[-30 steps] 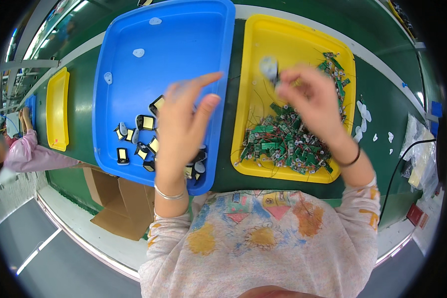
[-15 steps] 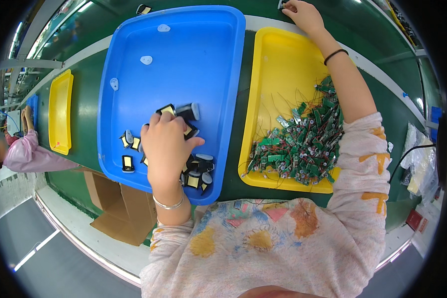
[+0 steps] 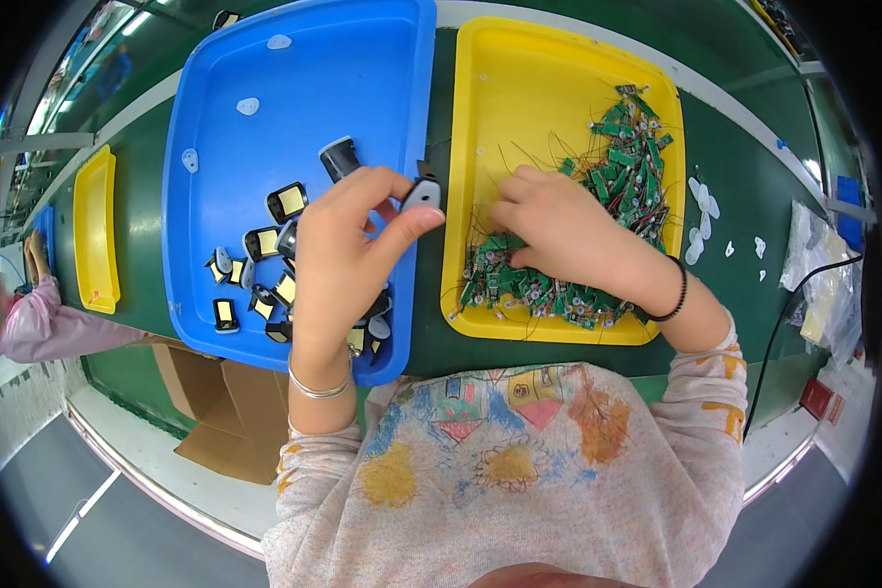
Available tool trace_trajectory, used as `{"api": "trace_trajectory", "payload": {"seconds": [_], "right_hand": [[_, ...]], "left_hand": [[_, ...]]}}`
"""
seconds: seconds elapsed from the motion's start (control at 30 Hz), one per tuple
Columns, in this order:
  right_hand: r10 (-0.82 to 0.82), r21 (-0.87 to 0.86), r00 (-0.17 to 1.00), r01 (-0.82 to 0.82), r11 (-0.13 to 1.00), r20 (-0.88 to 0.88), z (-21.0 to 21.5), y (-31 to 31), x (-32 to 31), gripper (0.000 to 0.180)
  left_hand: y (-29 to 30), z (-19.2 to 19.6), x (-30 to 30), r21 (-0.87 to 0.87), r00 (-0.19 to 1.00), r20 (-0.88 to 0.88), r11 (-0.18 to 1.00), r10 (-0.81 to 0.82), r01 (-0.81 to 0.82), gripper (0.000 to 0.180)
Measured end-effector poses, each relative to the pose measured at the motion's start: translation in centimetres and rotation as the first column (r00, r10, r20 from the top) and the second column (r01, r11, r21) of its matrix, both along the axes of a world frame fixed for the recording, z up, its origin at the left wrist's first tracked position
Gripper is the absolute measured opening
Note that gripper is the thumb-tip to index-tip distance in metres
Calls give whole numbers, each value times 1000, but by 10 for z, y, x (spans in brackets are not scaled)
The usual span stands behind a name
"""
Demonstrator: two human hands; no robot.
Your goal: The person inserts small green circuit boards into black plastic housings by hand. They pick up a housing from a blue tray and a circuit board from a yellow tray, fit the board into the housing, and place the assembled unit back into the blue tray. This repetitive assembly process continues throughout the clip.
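Note:
My left hand [image 3: 348,250] is raised over the right side of the blue tray [image 3: 181,225]. Its thumb and fingers pinch a small black-and-grey plastic housing [image 3: 422,195] near the tray's right rim. Beneath and beside that hand lie several more black housings [image 3: 286,203] with pale yellow patches. In the yellow tray [image 3: 534,59], my right hand [image 3: 568,220] rests at the left side of a heap of small green circuit boards [image 3: 622,181] with thin wires. Its fingers are curled in among the wires; what they grip is hidden.
White oval pieces [image 3: 702,201] lie on the green table right of the yellow tray, near clear plastic bags [image 3: 818,255]. An open cardboard box [image 3: 230,412] stands below the table's left part. Farther left are another yellow tray [image 3: 96,230] and a person in pink [image 3: 54,328].
My right hand has come back from the table's far edge into the circuit boards. My left hand has lifted a housing from the blue tray. The view has shifted slightly.

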State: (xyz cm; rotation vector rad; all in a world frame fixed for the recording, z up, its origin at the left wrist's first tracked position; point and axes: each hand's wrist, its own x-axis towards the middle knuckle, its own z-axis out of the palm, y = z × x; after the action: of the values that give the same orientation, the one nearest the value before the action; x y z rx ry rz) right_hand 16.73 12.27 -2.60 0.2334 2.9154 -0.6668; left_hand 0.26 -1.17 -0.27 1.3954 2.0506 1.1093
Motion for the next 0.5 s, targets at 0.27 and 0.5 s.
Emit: {"api": "trace_trajectory", "payload": {"seconds": [0.27, 0.5], "right_hand": [[-259, -375, 945, 171, 911, -199, 10, 21, 12, 12], [-528, -1000, 849, -3, -2, -1, 22, 2, 16, 13]], "left_hand": [[-1, -7, 14, 168, 927, 374, 984, -8, -59, 16], [7, -14, 35, 148, 807, 590, 983, 1, -110, 20]]}}
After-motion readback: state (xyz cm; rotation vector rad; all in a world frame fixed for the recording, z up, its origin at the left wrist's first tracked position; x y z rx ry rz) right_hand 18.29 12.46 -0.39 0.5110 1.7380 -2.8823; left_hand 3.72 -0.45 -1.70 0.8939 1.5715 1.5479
